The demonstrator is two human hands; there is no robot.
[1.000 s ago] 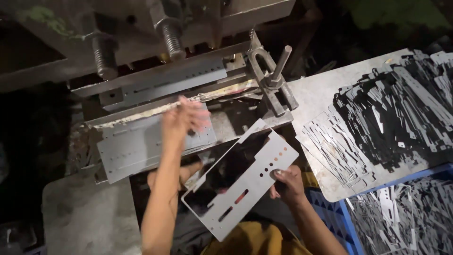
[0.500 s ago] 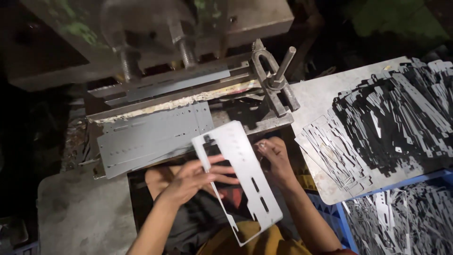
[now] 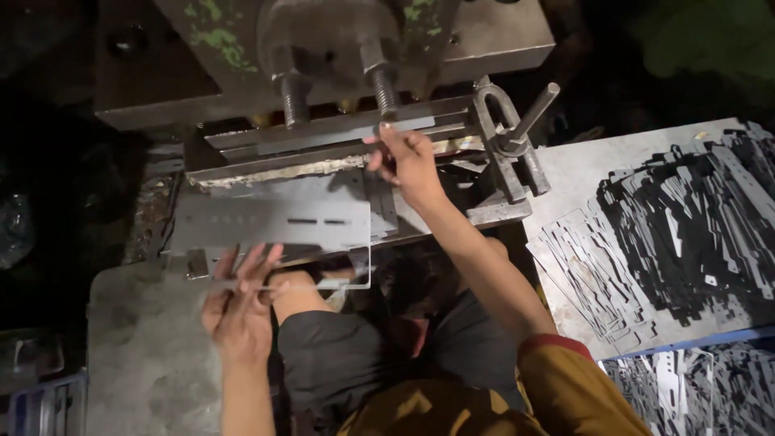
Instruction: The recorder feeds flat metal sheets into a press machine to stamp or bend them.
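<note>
Left hand (image 3: 240,311) at lower left, fingers spread and pinching the near edge of a flat metal plate (image 3: 274,226). Plate has punched slots and lies roughly level, its far part over the press bed (image 3: 452,211), its near edge hanging out over the person's lap. Grip on the plate is light: fingertips on top, thumb below, not a closed fist.

Right hand (image 3: 408,157) reaches forward into the press (image 3: 339,48), fingers curled at the die bar (image 3: 347,136) just under the two threaded posts (image 3: 295,97). Fingertips touch the bar edge; cannot tell whether the grip is pinching anything or only resting there.

Press body is grey steel with chipped green paint, top of view. A clamp lever (image 3: 517,133) stands tilted at the right end of the bed, just beside the right forearm.

To the right, a metal table (image 3: 581,173) carries a large heap of dark punched strips (image 3: 694,218), with thinner pale offcuts fanned out near its front edge. Below it, a blue crate (image 3: 694,343) with more strips inside.

At lower left, a grey slab (image 3: 137,355) sits beside the left wrist. Person's dark shorts and mustard sleeve fill the bottom centre. Surroundings are dark.
</note>
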